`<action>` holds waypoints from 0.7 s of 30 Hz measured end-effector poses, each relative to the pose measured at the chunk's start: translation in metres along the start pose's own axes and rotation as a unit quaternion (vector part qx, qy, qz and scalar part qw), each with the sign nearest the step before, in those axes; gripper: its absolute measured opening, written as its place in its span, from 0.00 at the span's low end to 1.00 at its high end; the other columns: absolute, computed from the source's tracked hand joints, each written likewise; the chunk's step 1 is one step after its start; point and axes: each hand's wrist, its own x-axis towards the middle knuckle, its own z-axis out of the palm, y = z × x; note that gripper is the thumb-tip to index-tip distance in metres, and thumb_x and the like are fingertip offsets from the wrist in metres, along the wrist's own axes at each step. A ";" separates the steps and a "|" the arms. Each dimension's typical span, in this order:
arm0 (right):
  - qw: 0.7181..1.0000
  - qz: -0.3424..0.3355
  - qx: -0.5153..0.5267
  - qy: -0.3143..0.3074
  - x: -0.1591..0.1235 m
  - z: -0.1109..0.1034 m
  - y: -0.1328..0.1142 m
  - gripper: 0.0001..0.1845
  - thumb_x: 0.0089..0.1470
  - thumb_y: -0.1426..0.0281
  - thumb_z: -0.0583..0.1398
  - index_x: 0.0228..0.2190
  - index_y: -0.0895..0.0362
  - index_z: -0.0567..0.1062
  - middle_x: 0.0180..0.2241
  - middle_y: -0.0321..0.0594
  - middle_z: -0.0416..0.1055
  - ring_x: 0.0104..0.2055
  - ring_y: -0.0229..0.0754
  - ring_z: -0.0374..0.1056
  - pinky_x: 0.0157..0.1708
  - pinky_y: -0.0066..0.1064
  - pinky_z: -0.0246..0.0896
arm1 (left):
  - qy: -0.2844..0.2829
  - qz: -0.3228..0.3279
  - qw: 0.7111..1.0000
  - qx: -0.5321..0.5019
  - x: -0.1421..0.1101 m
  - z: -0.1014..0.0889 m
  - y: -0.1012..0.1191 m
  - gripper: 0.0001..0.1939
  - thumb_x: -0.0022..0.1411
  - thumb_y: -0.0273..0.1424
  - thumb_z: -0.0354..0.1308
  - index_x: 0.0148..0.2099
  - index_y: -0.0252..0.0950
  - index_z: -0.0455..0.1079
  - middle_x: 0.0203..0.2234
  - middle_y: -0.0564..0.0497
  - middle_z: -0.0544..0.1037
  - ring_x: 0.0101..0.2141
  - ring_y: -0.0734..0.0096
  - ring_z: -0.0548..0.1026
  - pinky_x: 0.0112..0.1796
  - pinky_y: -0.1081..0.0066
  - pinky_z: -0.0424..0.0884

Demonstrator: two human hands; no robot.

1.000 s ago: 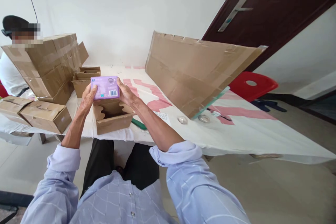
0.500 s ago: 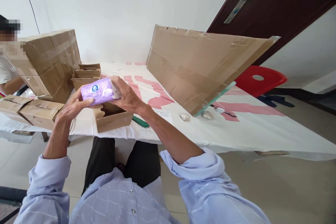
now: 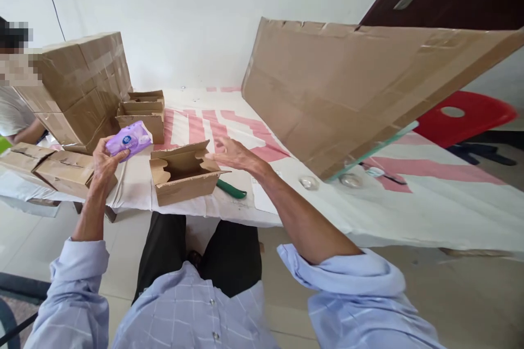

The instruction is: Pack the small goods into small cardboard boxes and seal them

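My left hand [image 3: 103,162] grips a purple packet [image 3: 127,140] with a blue round logo, holding it up to the left of a small open cardboard box [image 3: 183,172] that sits at the table's near edge. My right hand [image 3: 232,155] is flat with fingers stretched out, holding nothing, its fingertips at the box's right flap. A green-handled tool [image 3: 231,189] lies on the table just under my right wrist.
Stacked large taped cartons [image 3: 82,87] and small closed boxes [image 3: 49,166] stand at the left, with another person behind them. More small open boxes [image 3: 143,109] sit behind. A big flattened carton [image 3: 347,92] leans across the right. A red stool [image 3: 462,120] is beyond the white-and-pink table cover [image 3: 409,196].
My right hand let go of the purple packet and moved right to the open box's flap. My left hand carried the packet left and down. The view shifted closer.
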 end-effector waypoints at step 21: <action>0.987 0.052 0.131 -0.074 0.009 0.047 0.013 0.02 0.51 0.73 0.62 0.28 0.55 0.75 0.29 0.39 0.79 0.34 0.43 0.73 0.29 0.28 0.62 | 0.107 0.034 0.985 0.129 -0.048 0.024 0.000 0.23 0.64 0.43 0.72 0.57 0.42 0.77 0.51 0.46 0.84 0.46 0.62 0.83 0.44 0.67 0.80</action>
